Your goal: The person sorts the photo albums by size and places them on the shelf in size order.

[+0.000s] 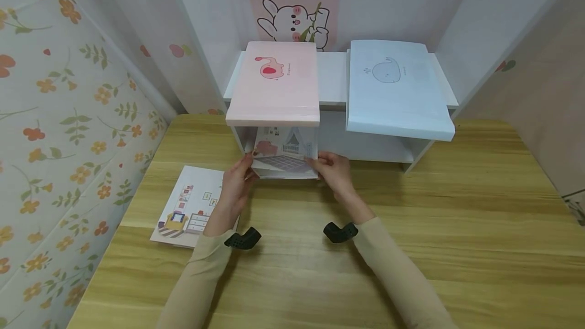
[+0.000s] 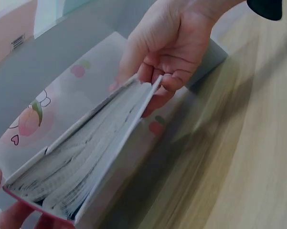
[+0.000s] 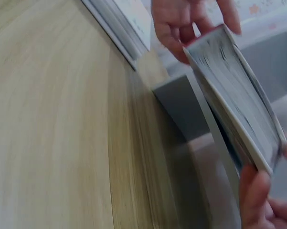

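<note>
Both hands hold a thick book (image 1: 284, 151) with a drawn room scene on its cover, at the shelf's lower left opening. My left hand (image 1: 236, 184) grips its left edge, with thumb near the cover's corner. On the opposite edge, my right hand (image 1: 335, 170) pinches with thumb on the cover. In the left wrist view the page block of the book (image 2: 90, 152) shows between two stiff covers, slightly fanned. The right wrist view shows the book (image 3: 236, 90) tilted in front of the white shelf (image 3: 181, 102). Its far end is hidden under the pink book's overhang.
A pink elephant-cover book (image 1: 276, 83) and a blue whale-cover book (image 1: 395, 90) lie on the white shelf (image 1: 332, 80), jutting past its front. Another illustrated book (image 1: 192, 199) lies on the wooden table (image 1: 292, 278), partly behind the left forearm. Tall white side panels flank the shelf.
</note>
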{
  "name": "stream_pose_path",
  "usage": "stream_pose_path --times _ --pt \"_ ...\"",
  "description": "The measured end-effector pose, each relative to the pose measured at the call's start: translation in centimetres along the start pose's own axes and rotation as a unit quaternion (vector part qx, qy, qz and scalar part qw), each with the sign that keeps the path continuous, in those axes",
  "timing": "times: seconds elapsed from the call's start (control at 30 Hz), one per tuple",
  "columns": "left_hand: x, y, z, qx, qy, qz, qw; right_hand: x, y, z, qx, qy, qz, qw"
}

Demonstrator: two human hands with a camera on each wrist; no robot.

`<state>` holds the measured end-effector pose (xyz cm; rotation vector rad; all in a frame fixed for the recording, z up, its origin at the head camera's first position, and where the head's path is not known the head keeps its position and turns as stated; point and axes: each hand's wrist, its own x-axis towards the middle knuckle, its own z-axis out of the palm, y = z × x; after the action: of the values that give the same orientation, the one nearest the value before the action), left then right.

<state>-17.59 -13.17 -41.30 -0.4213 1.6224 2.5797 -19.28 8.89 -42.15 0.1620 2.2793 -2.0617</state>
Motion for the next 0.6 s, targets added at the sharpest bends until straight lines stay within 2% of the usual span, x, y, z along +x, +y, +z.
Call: stream_pose_path --times 0.13,0.2,0.27,0.33,0.43,0.6 --pt "-0.3 0.0 -0.4 0.057 -0.051 0.02 0.9969 -0.1 0.6 -0.8 0.026 -0.07 -0.015 0.997" --pt "-0.3 -0.1 -0.6 0.089 -0.059 0.035 0.9936 -0.1 0.9 -1.2 0.019 -0.092 -0.02 0.995" --pt "-0.3 -0.3 -0.8 0.122 -0.055 0.049 0.9898 -0.2 1.1 -1.3 0.007 -0.096 -0.022 0.995" --pt "-0.3 -0.4 -0.8 0.151 -0.043 0.061 0.9857 -0.2 1.2 -1.3 -0.004 -0.091 -0.019 0.996" --pt "-0.2 -0.5 -0.7 0.169 -0.021 0.078 0.9823 -0.3 1.4 -1.2 -0.021 -0.062 -0.018 0.998" --pt "0.1 -0.5 -0.3 0.161 0.016 0.093 0.9825 0.0 1.4 -0.7 -0.058 -0.012 -0.044 0.997"
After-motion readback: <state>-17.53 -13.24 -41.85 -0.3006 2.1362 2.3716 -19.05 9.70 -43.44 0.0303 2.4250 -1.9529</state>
